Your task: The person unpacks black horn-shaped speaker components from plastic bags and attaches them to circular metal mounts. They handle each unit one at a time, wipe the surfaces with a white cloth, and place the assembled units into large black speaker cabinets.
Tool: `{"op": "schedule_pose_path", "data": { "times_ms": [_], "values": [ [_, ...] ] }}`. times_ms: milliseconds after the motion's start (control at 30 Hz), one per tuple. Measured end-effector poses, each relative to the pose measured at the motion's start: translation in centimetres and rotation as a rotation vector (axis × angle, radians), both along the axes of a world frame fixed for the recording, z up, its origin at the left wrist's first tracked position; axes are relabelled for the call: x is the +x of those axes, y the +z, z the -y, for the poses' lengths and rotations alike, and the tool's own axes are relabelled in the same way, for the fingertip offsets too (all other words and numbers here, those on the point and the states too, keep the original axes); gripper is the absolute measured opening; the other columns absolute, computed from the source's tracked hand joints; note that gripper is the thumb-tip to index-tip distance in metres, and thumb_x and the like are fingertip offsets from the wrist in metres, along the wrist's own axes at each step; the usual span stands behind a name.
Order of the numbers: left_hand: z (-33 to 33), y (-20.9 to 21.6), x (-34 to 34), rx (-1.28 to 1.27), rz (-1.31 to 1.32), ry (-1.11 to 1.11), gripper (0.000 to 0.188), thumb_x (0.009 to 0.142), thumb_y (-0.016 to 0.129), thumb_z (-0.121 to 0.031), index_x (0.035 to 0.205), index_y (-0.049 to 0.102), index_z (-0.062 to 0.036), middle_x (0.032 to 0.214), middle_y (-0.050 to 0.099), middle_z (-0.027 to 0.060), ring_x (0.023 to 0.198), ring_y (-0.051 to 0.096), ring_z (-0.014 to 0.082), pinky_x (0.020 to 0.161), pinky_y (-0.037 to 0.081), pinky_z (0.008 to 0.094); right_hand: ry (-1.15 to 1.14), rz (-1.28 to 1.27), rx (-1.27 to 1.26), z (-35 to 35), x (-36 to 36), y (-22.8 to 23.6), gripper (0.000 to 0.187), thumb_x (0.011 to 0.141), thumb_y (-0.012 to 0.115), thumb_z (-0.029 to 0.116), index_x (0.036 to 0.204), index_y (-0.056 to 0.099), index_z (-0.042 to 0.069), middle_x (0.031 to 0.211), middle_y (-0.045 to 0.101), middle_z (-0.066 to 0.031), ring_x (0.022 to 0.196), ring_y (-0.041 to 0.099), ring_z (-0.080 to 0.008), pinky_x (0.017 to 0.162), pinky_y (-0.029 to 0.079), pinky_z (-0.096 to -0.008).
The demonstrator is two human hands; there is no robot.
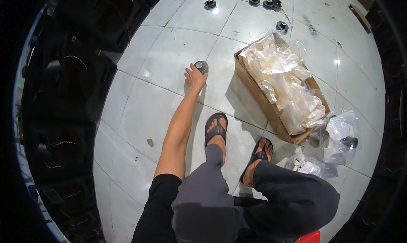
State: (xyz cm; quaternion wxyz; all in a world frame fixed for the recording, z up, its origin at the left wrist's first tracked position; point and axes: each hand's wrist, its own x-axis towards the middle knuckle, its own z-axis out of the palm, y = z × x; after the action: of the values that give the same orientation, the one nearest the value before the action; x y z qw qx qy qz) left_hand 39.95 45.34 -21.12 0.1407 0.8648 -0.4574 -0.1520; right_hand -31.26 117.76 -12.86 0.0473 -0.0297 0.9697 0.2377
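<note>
My left hand (pixel 195 78) reaches far forward over the tiled floor, its fingers curled round the edge of a round dark part (pixel 201 67) with a pale centre, perhaps a small speaker driver. Whether the part rests on the floor or is lifted a little, I cannot tell. Similar round black parts stand farther off, one alone (pixel 210 4), another (pixel 282 27) beyond the carton, and several grouped (pixel 269 4) at the back. My right hand is out of view.
A long cardboard carton (pixel 258 101) full of crumpled paper and clear plastic stands to the right of my feet. Beside it lie plastic bags (pixel 341 132), one around a dark piece. Black cabinets (pixel 63 101) with twisted wires line the left. A wooden strip (pixel 360 19) lies far right.
</note>
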Motion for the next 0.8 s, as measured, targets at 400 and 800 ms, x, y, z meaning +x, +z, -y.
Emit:
{"op": "schedule_pose_path", "data": {
  "times_ms": [400, 800],
  "values": [
    [3.1, -3.5, 3.4, -0.002, 0.032, -0.159, 0.092, 0.063, 0.082, -0.036, 0.137, 0.041, -0.0010, 0.124, 0.053, 0.0233, 0.118, 0.049, 0.0385, 0.098, 0.044, 0.0459, -0.032, 0.076, 0.054, -3.2, 0.0, 0.2, 0.080, 0.085, 0.045, 0.072, 0.089, 0.059, -0.006, 0.092, 0.063, -0.0242, 0.081, 0.061, -0.0387, 0.066, 0.046, -0.0509],
    [3.0, -5.9, 8.3, -0.072, 0.024, -0.493, 0.075, 0.072, 0.077, -0.028, 0.133, 0.044, 0.0004, 0.120, 0.061, 0.0214, 0.110, 0.060, 0.0340, 0.097, 0.045, 0.0397, 0.326, 0.198, -0.837, 21.7, 19.4, 1.1, 0.051, 0.085, 0.069, 0.025, 0.124, 0.055, -0.004, 0.132, 0.053, -0.0242, 0.123, 0.050, -0.0354, 0.106, 0.037, -0.0401]
  ]
}}
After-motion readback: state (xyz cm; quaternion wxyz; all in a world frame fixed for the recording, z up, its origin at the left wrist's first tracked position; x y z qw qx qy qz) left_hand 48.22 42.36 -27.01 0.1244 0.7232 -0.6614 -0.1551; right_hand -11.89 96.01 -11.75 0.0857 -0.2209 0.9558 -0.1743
